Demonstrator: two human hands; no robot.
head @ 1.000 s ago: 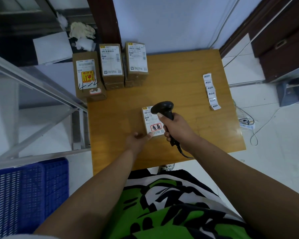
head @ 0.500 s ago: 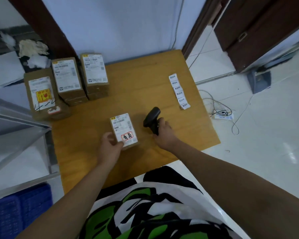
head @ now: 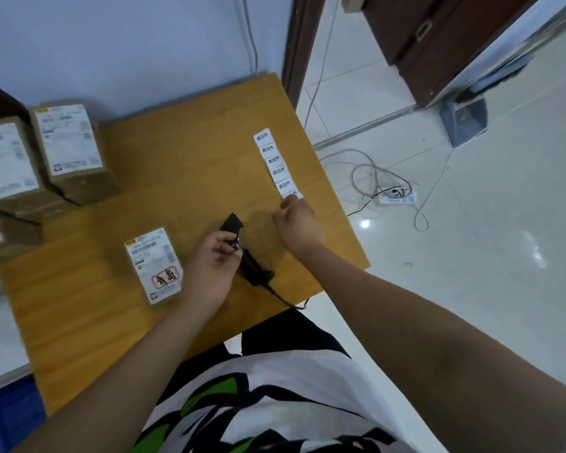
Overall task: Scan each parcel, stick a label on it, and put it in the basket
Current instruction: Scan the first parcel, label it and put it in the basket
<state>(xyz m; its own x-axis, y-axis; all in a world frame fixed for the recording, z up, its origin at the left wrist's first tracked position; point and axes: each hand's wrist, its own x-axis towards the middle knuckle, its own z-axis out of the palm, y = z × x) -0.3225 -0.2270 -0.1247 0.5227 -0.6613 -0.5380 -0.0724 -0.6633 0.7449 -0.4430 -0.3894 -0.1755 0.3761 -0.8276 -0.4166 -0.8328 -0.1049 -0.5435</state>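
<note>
Label strip (head: 273,160) runs straight away from us, our right hand (head: 299,223) at its near end (pinching? we can't tell), left hand (head: 209,263) gripping the scanner (head: 252,268).

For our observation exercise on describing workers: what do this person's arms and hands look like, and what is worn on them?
The left forearm and right forearm are bare, with no sleeve reaching them. The left hand and right hand wear no gloves, and no watch, bracelet or ring shows. The torso below carries a white shirt printed with bold black and green shapes.
</note>
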